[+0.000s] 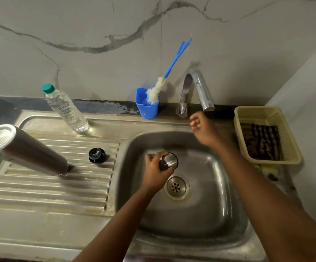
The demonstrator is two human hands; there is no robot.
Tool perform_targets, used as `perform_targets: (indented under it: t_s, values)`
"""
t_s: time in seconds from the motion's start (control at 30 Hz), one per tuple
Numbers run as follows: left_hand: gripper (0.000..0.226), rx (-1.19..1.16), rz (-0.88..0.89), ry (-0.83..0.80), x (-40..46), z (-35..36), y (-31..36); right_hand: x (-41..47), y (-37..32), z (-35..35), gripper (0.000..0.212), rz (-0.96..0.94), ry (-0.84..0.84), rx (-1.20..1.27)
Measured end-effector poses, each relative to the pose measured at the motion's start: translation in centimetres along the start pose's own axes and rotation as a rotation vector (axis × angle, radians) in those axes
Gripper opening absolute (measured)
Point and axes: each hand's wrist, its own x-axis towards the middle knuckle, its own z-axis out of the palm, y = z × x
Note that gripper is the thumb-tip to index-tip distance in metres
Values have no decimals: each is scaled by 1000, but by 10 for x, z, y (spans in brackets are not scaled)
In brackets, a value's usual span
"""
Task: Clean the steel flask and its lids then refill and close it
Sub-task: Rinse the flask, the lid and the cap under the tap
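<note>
Over the stainless steel sink basin (200, 205), just behind its round drain strainer (176, 187), the left hand (156, 172) grips a small steel cup-shaped lid (169, 161), fingers curled round its body with the open mouth tipped toward the basin's right side. The right hand (203, 129) hangs at the basin's rear rim, just below the spout of the curved chrome tap (197, 91); it is blurred, the fingers look loosely spread and hold nothing. No water shows from the spout.

Left of the basin, on the ribbed draining board (55, 186), the tall steel flask (24, 148) stands upside down, mouth against the ribs, and a black round inner stopper (97, 155) sits between it and the basin. Behind the board stands a clear plastic bottle with a green cap (64, 108), full of water. At the basin's back edge a blue plastic cup (147, 105) holds a white bottle brush with a blue handle (164, 82). Right of the basin, a cream plastic basket (266, 133) holds a dark striped cloth (261, 141).

The step in hand looks like washing the outer lid. The next move probably calls for the right hand to open the tap, or fetch the brush, while the left brings the lid under the spout
</note>
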Motion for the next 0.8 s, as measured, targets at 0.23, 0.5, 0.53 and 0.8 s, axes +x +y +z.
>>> perform_targets:
  t_s: [0.23, 0.5, 0.53, 0.8]
  values:
    - [76, 5, 35, -6, -11, 0, -2, -111, 11, 50, 89, -367, -396, -355]
    - [62, -95, 169, -117, -40, -1, 1, -147, 1, 50, 63, -383, -69, -509]
    - [56, -122, 136, -103, -43, -3, 1, -150, 0, 48, 61, -397, 21, -448]
    - [23, -57, 83, -25, -63, -19, -4, -178, 19, 55, 61, -108, -10, -257]
